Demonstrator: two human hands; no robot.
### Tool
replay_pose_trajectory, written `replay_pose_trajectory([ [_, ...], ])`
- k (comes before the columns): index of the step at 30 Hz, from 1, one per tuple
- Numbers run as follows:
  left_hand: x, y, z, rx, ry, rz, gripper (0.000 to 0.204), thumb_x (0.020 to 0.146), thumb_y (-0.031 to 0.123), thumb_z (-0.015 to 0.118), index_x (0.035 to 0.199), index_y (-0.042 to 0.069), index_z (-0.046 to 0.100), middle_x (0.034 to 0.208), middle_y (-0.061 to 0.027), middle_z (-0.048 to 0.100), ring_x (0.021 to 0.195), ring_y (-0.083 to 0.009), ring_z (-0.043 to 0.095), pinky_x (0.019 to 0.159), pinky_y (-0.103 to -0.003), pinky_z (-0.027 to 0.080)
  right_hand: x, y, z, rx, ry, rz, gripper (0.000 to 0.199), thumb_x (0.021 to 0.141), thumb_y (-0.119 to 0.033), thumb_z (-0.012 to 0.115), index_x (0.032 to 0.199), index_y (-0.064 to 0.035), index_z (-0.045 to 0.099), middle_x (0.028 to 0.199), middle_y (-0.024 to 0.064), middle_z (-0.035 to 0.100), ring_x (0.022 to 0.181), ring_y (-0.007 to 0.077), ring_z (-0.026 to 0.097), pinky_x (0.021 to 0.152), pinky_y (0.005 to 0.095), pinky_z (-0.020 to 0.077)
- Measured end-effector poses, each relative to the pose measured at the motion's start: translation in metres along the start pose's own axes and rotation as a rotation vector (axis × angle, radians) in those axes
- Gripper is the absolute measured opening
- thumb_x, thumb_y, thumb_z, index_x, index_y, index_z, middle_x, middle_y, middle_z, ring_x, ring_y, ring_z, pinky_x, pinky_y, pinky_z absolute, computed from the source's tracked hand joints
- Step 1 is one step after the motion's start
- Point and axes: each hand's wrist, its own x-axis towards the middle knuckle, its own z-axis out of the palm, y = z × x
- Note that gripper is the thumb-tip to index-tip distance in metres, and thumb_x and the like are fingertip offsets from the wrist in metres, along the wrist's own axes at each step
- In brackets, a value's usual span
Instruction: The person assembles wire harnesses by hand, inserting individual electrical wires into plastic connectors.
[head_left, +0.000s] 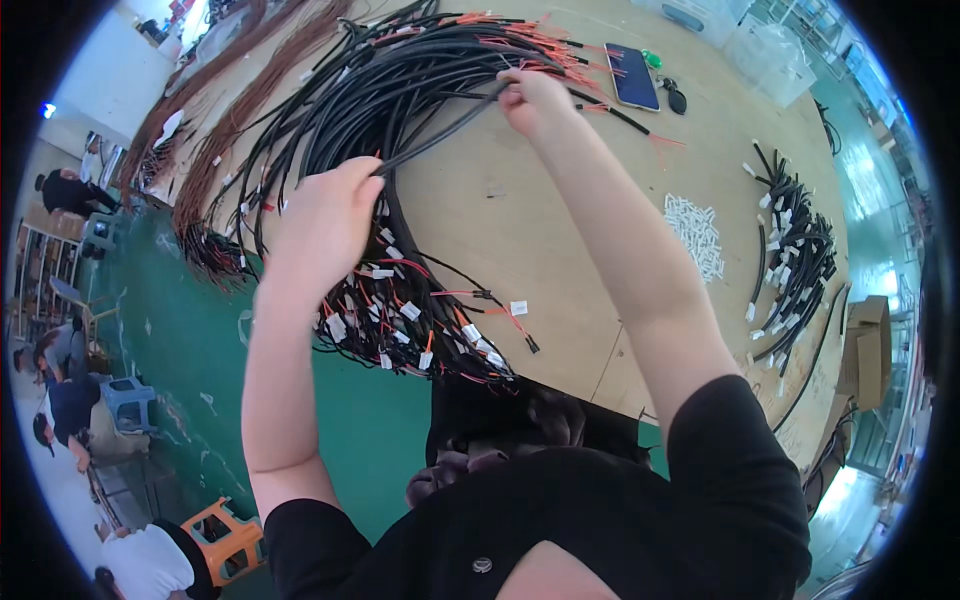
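Note:
A single black cable (440,132) runs between my two hands, lifted off a thick bundle of black cables (350,110) on the table. My right hand (532,98) pinches it near the bundle's far end, where red-orange wire ends (545,45) fan out. Closer to me, my left hand (335,215) has its fingers closed round the same cable; the fingertips are partly hidden. Below the left hand, the bundle's near end hangs at the table edge in a tangle of thin wires with connectors and white tags (410,312).
A phone (633,77) and a dark key fob (676,100) lie beyond my right hand. Small white pieces (694,235) are heaped beside my right forearm, with short black cables (795,250) further right. Brown wires (250,110) lie left. Several people sit near stools on the left.

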Motion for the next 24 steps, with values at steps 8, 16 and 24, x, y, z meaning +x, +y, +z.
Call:
replay_pose_trajectory([
  [8,-0.028,0.000,-0.045,-0.248,-0.279,-0.027,0.019,0.077,0.002,0.048,0.094,-0.004,0.054,0.069,-0.0065,0.052,0.063,-0.0119,0.048,0.056,-0.025,0.037,-0.123,-0.010,-0.059,-0.197,-0.152,0.089,0.003,0.082,-0.005,0.050,0.082,-0.0018,0.050,0.073,0.0069,0.057,0.050,0.0042,0.046,0.038,0.0148,0.0323],
  [16,-0.034,0.038,0.024,-0.403,-0.415,-0.041,0.023,0.081,0.014,0.050,0.094,-0.004,0.055,0.071,-0.0071,0.056,0.065,-0.0104,0.050,0.061,-0.023,0.041,-0.175,0.035,-0.091,-0.391,-0.202,0.085,0.012,0.084,-0.013,0.050,0.085,-0.0013,0.051,0.070,0.0072,0.058,0.045,0.0047,0.044,0.039,0.0167,0.0332],
  [24,0.040,0.024,0.092,-1.110,-0.064,-0.529,0.024,0.080,0.027,0.055,0.075,0.004,0.061,0.069,-0.0006,0.056,0.059,-0.0092,0.048,0.052,-0.022,0.035,-0.172,0.062,-0.067,-0.440,-0.312,-0.001,0.014,0.083,-0.013,0.050,0.086,0.0001,0.051,0.064,0.0105,0.058,0.039,0.0060,0.042,0.036,0.0179,0.0310],
])
